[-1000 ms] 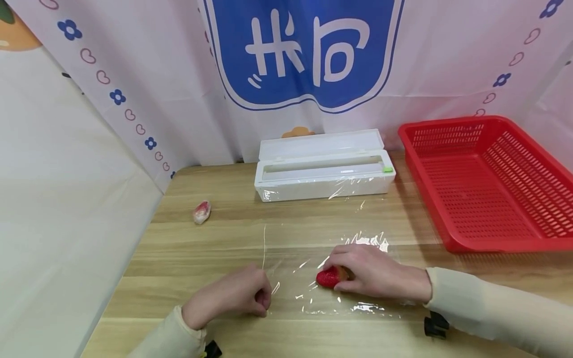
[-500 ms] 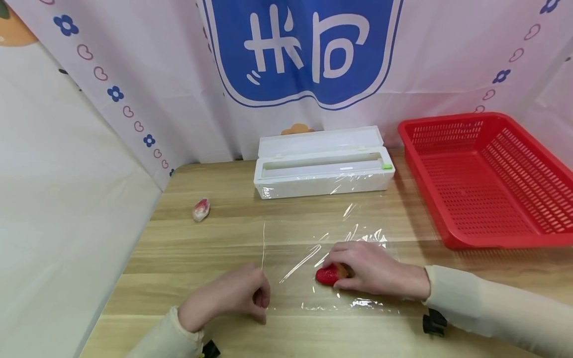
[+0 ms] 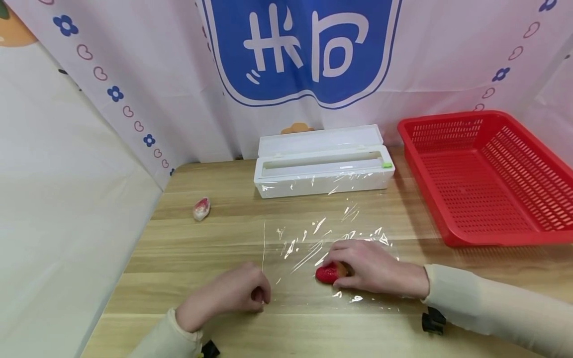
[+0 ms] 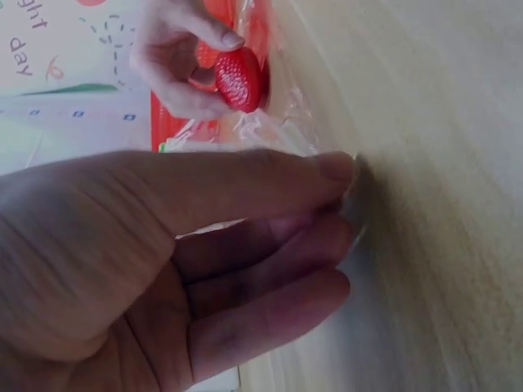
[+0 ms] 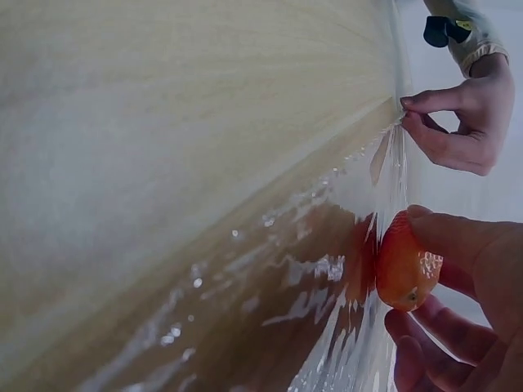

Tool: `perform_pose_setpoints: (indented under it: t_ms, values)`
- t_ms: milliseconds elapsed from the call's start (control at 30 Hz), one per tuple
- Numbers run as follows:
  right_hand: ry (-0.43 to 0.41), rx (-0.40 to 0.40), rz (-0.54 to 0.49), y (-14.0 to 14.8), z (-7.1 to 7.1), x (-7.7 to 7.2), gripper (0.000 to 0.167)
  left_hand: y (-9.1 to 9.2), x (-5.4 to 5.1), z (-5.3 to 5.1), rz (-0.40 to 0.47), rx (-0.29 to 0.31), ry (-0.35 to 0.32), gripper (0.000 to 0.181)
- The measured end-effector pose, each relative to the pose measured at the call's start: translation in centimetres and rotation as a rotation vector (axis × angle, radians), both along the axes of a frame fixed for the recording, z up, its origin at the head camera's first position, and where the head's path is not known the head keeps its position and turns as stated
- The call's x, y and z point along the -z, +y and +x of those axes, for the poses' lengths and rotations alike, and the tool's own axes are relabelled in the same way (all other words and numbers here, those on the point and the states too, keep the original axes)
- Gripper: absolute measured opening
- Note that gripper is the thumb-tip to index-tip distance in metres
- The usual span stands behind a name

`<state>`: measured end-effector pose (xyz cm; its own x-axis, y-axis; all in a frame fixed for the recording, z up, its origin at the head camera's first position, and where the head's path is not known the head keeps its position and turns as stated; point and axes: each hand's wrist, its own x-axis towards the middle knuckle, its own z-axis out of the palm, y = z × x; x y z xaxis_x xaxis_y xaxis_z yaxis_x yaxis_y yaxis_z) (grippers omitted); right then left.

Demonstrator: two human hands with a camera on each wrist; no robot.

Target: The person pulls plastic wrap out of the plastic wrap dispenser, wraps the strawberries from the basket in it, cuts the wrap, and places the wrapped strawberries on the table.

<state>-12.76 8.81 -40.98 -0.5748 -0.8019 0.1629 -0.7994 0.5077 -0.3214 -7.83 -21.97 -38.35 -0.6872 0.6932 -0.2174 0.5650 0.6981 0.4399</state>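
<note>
I'm taking the open white box (image 3: 324, 185) as my landmark, its lid stood up at the back and a green piece (image 3: 387, 165) at the right end of its front edge. Clear film (image 3: 309, 246) spreads over the wooden worktop (image 3: 179, 258) in front of the box, its glints running up onto the box's front face. My left hand (image 3: 235, 291) is in front of the box and off its left end; its thumb and forefinger are closed tip to tip on the film's near edge, while the other fingers bend loosely behind them. My right hand (image 3: 367, 266) is in front of the box's right half, with thumb and fingers parted only by the width of the strawberry (image 3: 328, 274) they grip. That strawberry lies on its side against the film, well in front of the box, its red tip pointing left and its orange end towards my palm. A small wrapped piece (image 3: 201, 209), red and whitish, lies left of the box and a little nearer me. The red basket (image 3: 506, 238) stands just right of the box, and a white curtain (image 3: 188, 99) with a blue panel (image 3: 309, 92) hangs behind it.
</note>
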Motion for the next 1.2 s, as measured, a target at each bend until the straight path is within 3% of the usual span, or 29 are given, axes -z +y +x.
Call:
perform_pose_setpoints:
  t_ms: [200,367,667,933,1067,1200]
  values:
    - [-0.022,-0.010,-0.007,0.0,-0.1,0.0,0.036,-0.5,0.0,-0.1,0.081,0.022,0.013,0.014]
    - [-0.017,-0.016,-0.007,0.1,-0.1,0.1,0.036,-0.7,-0.3,-0.2,0.143,-0.009,-0.052,0.007]
    - [-0.004,-0.022,-0.037,0.4,-0.1,0.0,0.034,-1.0,-0.2,-0.6,0.324,-0.126,-0.187,0.004]
    - [0.001,-0.038,-0.018,0.6,0.4,-0.4,0.064,-0.9,-0.3,-1.0,0.553,-0.251,-0.319,0.011]
    - [0.010,-0.035,0.034,0.7,0.5,-0.5,0.073,-0.7,-0.2,-1.1,0.602,-0.305,-0.357,0.010]
    - [0.001,-0.029,0.062,0.8,0.6,-0.4,0.066,-0.6,-0.2,-1.1,0.638,-0.328,-0.374,0.013]
